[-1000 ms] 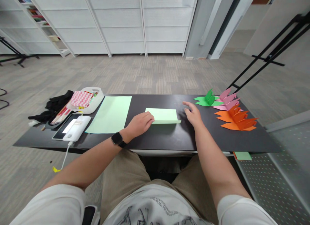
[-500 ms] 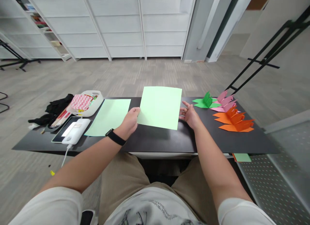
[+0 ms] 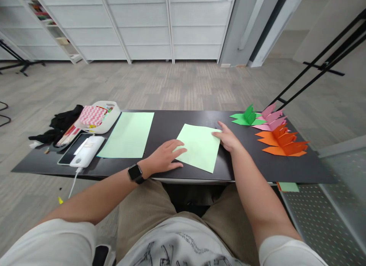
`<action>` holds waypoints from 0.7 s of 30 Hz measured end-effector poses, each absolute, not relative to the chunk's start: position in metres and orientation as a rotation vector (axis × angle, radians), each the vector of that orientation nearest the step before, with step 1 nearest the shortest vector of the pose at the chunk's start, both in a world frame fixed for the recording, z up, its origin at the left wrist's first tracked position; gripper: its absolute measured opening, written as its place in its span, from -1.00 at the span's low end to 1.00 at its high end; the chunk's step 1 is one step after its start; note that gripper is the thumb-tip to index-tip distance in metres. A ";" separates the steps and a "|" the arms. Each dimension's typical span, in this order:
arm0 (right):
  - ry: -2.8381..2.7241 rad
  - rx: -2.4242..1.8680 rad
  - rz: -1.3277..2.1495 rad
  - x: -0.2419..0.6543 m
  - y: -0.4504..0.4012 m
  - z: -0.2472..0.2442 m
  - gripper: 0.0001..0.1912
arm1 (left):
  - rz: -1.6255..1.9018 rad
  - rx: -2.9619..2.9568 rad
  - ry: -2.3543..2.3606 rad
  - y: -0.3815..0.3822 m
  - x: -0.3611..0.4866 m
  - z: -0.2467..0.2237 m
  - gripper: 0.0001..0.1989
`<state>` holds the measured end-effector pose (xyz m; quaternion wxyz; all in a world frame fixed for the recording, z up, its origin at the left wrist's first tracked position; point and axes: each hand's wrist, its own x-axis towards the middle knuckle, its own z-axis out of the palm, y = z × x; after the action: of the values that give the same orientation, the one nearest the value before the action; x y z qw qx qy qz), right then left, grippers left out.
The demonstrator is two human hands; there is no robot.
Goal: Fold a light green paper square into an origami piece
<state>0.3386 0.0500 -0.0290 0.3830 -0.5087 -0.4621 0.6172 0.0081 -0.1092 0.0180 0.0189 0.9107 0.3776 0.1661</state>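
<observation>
A square sheet of pale green paper (image 3: 200, 147) lies turned at a slight angle on the black table in front of me. My left hand (image 3: 166, 156) rests at its left edge, fingers spread, with the fingertips over the paper. At the sheet's upper right corner is my right hand (image 3: 227, 137), its fingers stretched out and touching that corner. Neither hand grips the sheet. To the left lies a larger stack or sheet of pale green paper (image 3: 130, 134), flat on the table.
Folded paper pieces in green (image 3: 248, 116), pink (image 3: 271, 119) and orange (image 3: 281, 142) stand at the right. On the left are a white basket (image 3: 113, 119) with a pink zigzag pouch, black cloth (image 3: 67, 119), a tablet and a white power bank (image 3: 88, 149) with a cable.
The square sheet has come down from my left hand's hold onto the table, nearer to me. My left hand has let go and spread; my right hand now touches the corner.
</observation>
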 end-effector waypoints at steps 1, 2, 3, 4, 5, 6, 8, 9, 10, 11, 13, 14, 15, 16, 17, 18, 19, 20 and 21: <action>-1.202 -1.303 1.562 0.338 0.050 -0.030 0.16 | 0.467 2.883 1.108 -0.110 0.011 0.016 -0.53; -1.229 -1.307 1.542 0.338 0.050 -0.031 0.14 | 0.435 2.930 1.066 -0.109 0.013 0.013 -0.60; -1.258 -1.310 1.510 0.337 0.051 -0.032 0.10 | 0.409 2.974 1.040 -0.108 0.015 0.010 -0.68; -1.285 -1.312 1.463 0.337 0.051 -0.033 0.05 | 0.390 3.016 1.026 -0.106 0.016 0.007 -0.76; -1.307 -1.315 1.402 0.338 0.052 -0.034 0.01 | 0.374 3.056 1.018 -0.104 0.017 0.005 -0.82; -1.318 -1.324 1.329 0.339 0.053 -0.034 -0.04 | 0.358 3.094 1.008 -0.102 0.017 0.003 -0.83; -1.321 -1.371 1.158 0.343 0.056 -0.034 -0.11 | 0.344 3.156 0.985 -0.100 0.017 0.001 -0.82; -1.327 -1.416 1.047 0.345 0.057 -0.033 -0.16 | 0.346 3.178 0.977 -0.099 0.016 0.000 -0.81; -1.345 -1.464 0.915 0.347 0.057 -0.031 -0.21 | 0.347 3.196 0.974 -0.099 0.016 0.000 -0.81; -1.378 -1.504 0.763 0.349 0.057 -0.029 -0.27 | 0.347 3.207 0.978 -0.099 0.016 0.000 -0.81; -1.480 -1.510 0.500 0.350 0.054 -0.024 -0.39 | 0.357 3.214 0.990 -0.099 0.017 0.000 -0.81; -1.539 -1.475 0.432 0.349 0.051 -0.022 -0.45 | 0.366 3.212 0.989 -0.098 0.017 0.001 -0.81; -1.607 -1.420 0.426 0.348 0.047 -0.019 -0.50 | 0.375 3.207 0.983 -0.098 0.017 0.001 -0.79; -1.682 -1.353 0.449 0.346 0.042 -0.016 -0.56 | 0.378 3.200 0.976 -0.098 0.018 0.001 -0.77; -1.780 -1.282 0.471 0.344 0.037 -0.013 -0.62 | 0.377 3.192 0.968 -0.097 0.019 0.002 -0.75; -1.887 -1.218 0.478 0.342 0.032 -0.010 -0.67 | 0.367 3.185 0.962 -0.097 0.020 0.003 -0.74; -1.987 -1.162 0.478 0.341 0.026 -0.007 -0.70 | 0.351 3.181 0.957 -0.096 0.020 0.004 -0.74; -2.094 -1.110 0.487 0.340 0.020 -0.003 -0.71 | 0.335 3.182 0.951 -0.095 0.021 0.005 -0.75; -2.202 -1.060 0.503 0.340 0.014 0.001 -0.71 | 0.322 3.188 0.942 -0.095 0.023 0.006 -0.75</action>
<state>0.3404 0.0137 0.0014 0.3178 -0.4028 -0.8368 0.1910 0.0225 -0.0950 0.0057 -0.0988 0.9499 0.2806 0.0960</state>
